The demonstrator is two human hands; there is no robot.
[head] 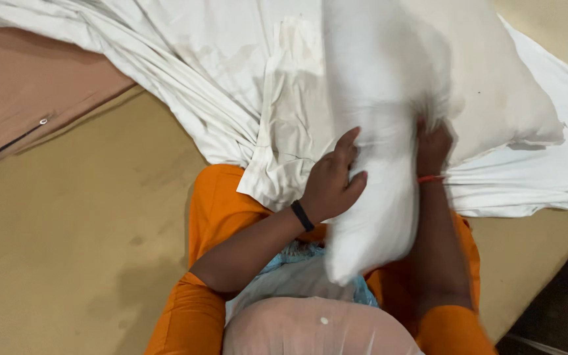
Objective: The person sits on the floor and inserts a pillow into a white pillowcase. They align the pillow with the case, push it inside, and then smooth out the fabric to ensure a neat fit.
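- Near the middle of the view, a white pillow (379,164) held upright between two bare hands, blurred along its upper part.
- Left hand (330,181) pressed flat against the pillow's left side, fingers (348,141) spread and gripping the fabric; thin black band (302,215) round the wrist.
- Right hand (432,150) clutching the pillow's right side, fingers dug into the cloth; thin orange band (430,178) round that wrist.
- Behind the pillow, a crumpled white sheet (218,72) spread across the far part of the scene, one marked, creased fold hanging just left of the left hand.
- Far right, a second white pillow-like bulk (507,98) lying on the sheet, partly hidden by the held pillow.
- Under everything, a tan mattress surface (67,230), bare on the near left.
- Far left, a brown cover (21,85) with a dark zip line and small metal pull.
- Near edge: orange sleeves (195,315) on both arms, pale fabric over the lap.
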